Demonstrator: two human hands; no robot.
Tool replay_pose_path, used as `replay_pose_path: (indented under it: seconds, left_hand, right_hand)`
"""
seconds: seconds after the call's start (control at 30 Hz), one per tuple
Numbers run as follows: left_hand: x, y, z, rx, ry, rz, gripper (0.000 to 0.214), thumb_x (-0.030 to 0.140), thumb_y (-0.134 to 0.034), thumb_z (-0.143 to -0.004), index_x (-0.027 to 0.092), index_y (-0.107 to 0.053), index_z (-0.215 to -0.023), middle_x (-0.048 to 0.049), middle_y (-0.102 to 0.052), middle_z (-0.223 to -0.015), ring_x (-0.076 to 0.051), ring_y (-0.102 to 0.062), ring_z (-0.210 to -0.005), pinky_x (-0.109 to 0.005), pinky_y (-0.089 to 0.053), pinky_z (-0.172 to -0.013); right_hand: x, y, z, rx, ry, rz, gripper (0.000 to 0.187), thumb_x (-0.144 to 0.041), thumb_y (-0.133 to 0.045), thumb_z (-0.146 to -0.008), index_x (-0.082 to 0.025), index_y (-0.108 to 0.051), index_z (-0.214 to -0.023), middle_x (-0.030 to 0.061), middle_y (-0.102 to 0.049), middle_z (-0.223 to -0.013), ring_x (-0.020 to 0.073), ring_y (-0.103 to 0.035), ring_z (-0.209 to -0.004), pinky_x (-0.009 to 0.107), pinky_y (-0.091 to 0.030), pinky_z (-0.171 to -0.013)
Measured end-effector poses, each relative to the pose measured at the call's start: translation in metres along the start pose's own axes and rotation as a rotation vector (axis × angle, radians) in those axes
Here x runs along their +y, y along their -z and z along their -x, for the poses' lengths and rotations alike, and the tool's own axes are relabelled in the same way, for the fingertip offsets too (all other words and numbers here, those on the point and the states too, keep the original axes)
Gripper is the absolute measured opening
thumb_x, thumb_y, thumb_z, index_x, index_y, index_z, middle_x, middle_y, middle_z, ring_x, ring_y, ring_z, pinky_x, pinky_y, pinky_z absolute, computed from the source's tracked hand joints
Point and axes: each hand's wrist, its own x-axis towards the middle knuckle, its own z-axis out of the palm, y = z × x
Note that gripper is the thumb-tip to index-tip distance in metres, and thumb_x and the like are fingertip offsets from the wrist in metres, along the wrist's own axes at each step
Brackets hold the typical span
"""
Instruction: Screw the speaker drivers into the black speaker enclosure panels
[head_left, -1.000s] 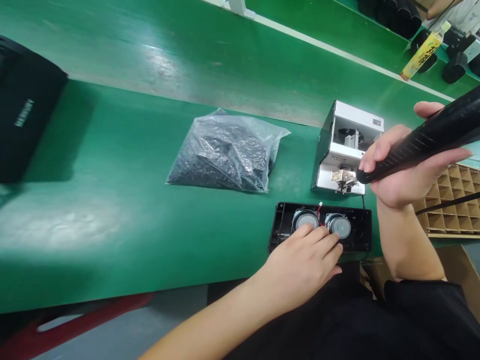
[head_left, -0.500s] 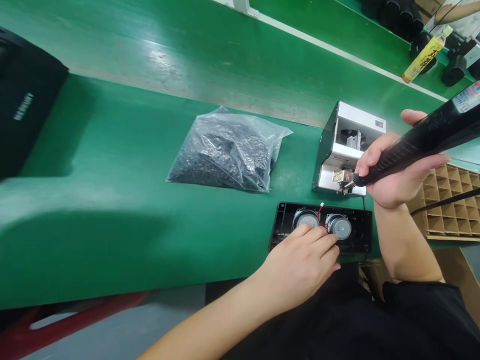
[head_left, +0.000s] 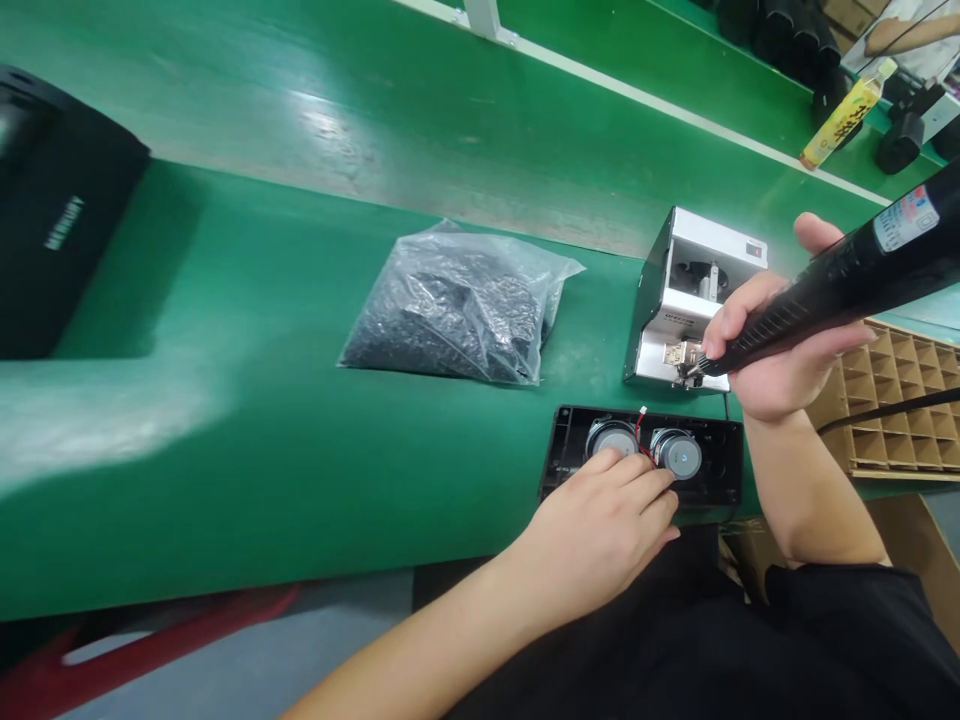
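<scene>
My left hand [head_left: 600,525] reaches over the front wall of a black speaker housing [head_left: 720,465] and grips it, fingertips among the parts inside and thumb toward the near edge. Two round speakers [head_left: 681,456] with grey magnets sit in the housing; the left one is partly under my fingers. A red and black wire with a white plug [head_left: 643,410] stands up between them. My right hand [head_left: 780,350] is closed around a black electric screwdriver [head_left: 832,285]. Its tip is at the metal outlet of a silver and black screw feeder [head_left: 712,235].
A clear plastic bag [head_left: 457,300] full of small dark parts lies mid-table. A large black case [head_left: 60,220] stands at left. To the right is a cardboard divider box [head_left: 892,400], with a black cable across it. A yellow-labelled bottle [head_left: 847,115] stands beyond; another person's arm [head_left: 911,30] shows behind.
The view has shifted slightly. My right hand and the screwdriver have moved a little to the left, the tip staying at the feeder's outlet. My left hand keeps its place on the housing.
</scene>
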Motion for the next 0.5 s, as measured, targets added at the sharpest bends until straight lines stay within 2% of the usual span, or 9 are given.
replay_pose_path:
  seconds: [0.13, 0.27, 0.37, 0.43, 0.5]
  left_hand:
    - [0.001, -0.003, 0.002, 0.031, -0.019, -0.007, 0.019, 0.034, -0.069, -0.112, 0.017, -0.078, -0.109, -0.0046, -0.085, -0.118, -0.023, -0.071, -0.098, -0.04, -0.051, -0.087]
    - [0.002, -0.005, 0.005, 0.063, -0.024, -0.029, 0.024, 0.032, -0.063, -0.115, 0.016, -0.08, -0.112, -0.0064, -0.085, -0.127, -0.023, -0.072, -0.1, -0.04, -0.051, -0.087]
    - [0.002, -0.007, 0.006, 0.065, -0.03, -0.063, 0.028, 0.033, -0.06, -0.117, 0.015, -0.081, -0.112, -0.0079, -0.085, -0.129, -0.023, -0.072, -0.098, -0.04, -0.051, -0.083]
    - [0.003, -0.008, 0.006, 0.074, -0.024, -0.091, 0.027, 0.031, -0.06, -0.117, 0.014, -0.081, -0.114, -0.0097, -0.085, -0.131, -0.023, -0.073, -0.097, -0.04, -0.052, -0.082]
    - [0.005, -0.009, 0.005, 0.103, -0.004, -0.118, 0.026, 0.028, -0.061, -0.116, 0.013, -0.081, -0.114, -0.0112, -0.085, -0.133, -0.023, -0.073, -0.098, -0.039, -0.052, -0.083]
  right_hand:
    - [-0.011, 0.003, 0.006, 0.01, -0.081, -0.011, 0.064, -0.088, -0.055, -0.099, -0.041, -0.068, -0.14, -0.0088, -0.065, -0.067, 0.013, -0.051, -0.039, 0.025, -0.045, -0.036]
    - [-0.039, 0.006, 0.02, 0.055, -0.104, -0.032, 0.062, -0.086, -0.051, -0.102, -0.04, -0.073, -0.137, -0.0057, -0.068, -0.069, 0.0148, -0.057, -0.04, 0.027, -0.052, -0.037]
    - [-0.057, 0.005, 0.031, 0.078, -0.116, -0.049, 0.06, -0.081, -0.063, -0.1, -0.035, -0.077, -0.136, -0.0036, -0.071, -0.069, 0.017, -0.06, -0.043, 0.032, -0.06, -0.043]
    - [-0.061, 0.004, 0.035, 0.076, -0.197, -0.087, 0.054, -0.076, -0.074, -0.096, -0.035, -0.078, -0.131, -0.0036, -0.073, -0.068, 0.017, -0.06, -0.043, 0.032, -0.059, -0.045]
    - [-0.059, 0.005, 0.039, 0.009, -0.276, -0.104, 0.051, -0.076, -0.079, -0.092, -0.037, -0.079, -0.126, -0.0037, -0.074, -0.068, 0.0171, -0.061, -0.045, 0.032, -0.059, -0.047]
